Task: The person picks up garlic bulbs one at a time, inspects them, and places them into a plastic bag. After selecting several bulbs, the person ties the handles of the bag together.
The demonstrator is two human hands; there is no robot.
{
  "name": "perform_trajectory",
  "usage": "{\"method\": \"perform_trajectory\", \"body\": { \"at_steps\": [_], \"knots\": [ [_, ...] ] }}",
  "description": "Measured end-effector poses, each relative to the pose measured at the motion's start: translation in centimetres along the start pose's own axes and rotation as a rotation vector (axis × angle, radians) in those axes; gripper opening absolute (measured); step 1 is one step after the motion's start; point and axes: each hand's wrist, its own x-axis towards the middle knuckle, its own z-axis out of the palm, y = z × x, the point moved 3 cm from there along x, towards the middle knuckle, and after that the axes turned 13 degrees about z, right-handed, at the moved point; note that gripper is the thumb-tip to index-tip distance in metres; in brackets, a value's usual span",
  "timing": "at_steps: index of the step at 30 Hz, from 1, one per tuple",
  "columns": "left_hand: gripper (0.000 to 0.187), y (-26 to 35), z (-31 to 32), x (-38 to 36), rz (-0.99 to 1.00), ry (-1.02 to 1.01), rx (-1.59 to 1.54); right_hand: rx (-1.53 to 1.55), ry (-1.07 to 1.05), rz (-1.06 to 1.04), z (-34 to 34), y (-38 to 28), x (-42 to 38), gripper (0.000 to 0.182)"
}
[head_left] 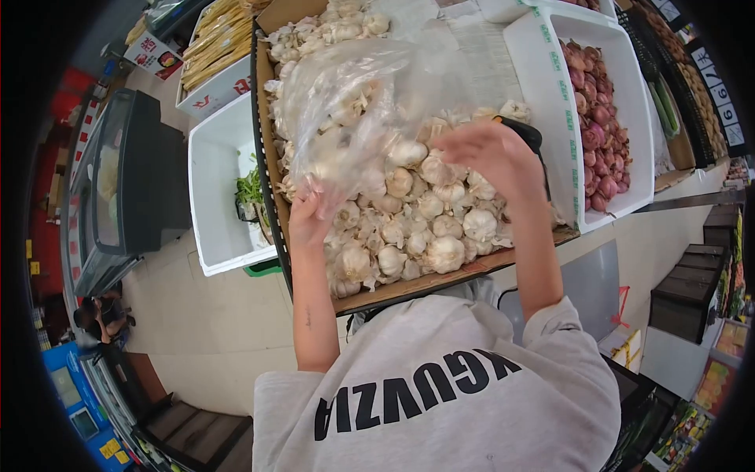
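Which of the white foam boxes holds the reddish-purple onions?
The white foam box right of the garlic, nearest the right hand. The one on the left, beyond the left hand, holds only some green leaves.

A cardboard crate (269, 149) of garlic bulbs (409, 212) sits at centre. At its three o'clock stands a box (543, 47) of red onions (595, 134); at nine o'clock a box (212, 165) with greens (250, 189) in it. At eleven o'clock lies a box (206, 102) of long stalks (216, 35)
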Motion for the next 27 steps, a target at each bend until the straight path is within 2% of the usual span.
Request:
{"method": "perform_trajectory", "body": {
  "at_steps": [1,2,4,5,7,11,15,18,20,23,27],
  "knots": [
    [0.012,0.1,0.2,0.0,-0.007,-0.012,-0.013,-0.172,0.012,-0.004,-0.2,-0.1,-1.6,0.039],
    [0.012,0.1,0.4,0.2,-0.014,-0.013,-0.022,-0.173,0.023,-0.001,-0.1,-0.1,-3.1,0.039],
    [0.012,0.0,0.9,0.4,0.000,-0.041,-0.060,-0.821,0.399,0.462,-0.3,1.1,-5.6,0.028],
    [0.012,-0.1,1.0,0.3,-0.007,-0.020,-0.085,-0.814,0.411,0.467,-0.1,2.0,-6.2,0.028],
    [0.012,-0.1,0.5,0.2,-0.030,-0.007,-0.077,-0.892,0.618,0.461,-0.7,4.3,-7.6,0.022],
    [0.010,-0.4,0.6,0.3,-0.031,0.001,-0.064,-0.988,0.786,0.528,-1.7,6.7,-9.5,0.026],
    [0.008,-0.6,0.9,0.4,-0.025,-0.034,-0.074,-1.109,0.760,0.500,-2.4,7.9,-10.6,0.031],
    [0.008,-0.8,0.8,0.2,-0.031,-0.005,-0.069,-1.065,0.732,0.584,-2.6,7.9,-10.7,0.036],
    [0.007,-0.8,0.8,0.2,-0.031,0.006,-0.070,-1.219,0.728,0.652,-2.2,8.1,-10.2,0.039],
    [0.006,-0.8,0.6,0.3,-0.020,0.013,-0.049,-1.270,0.787,0.674,-1.7,8.3,-9.9,0.039],
    [0.005,-0.9,0.4,0.3,-0.030,0.025,-0.048,-1.181,0.785,0.672,-1.9,7.6,-9.9,0.037]
  ]
}}
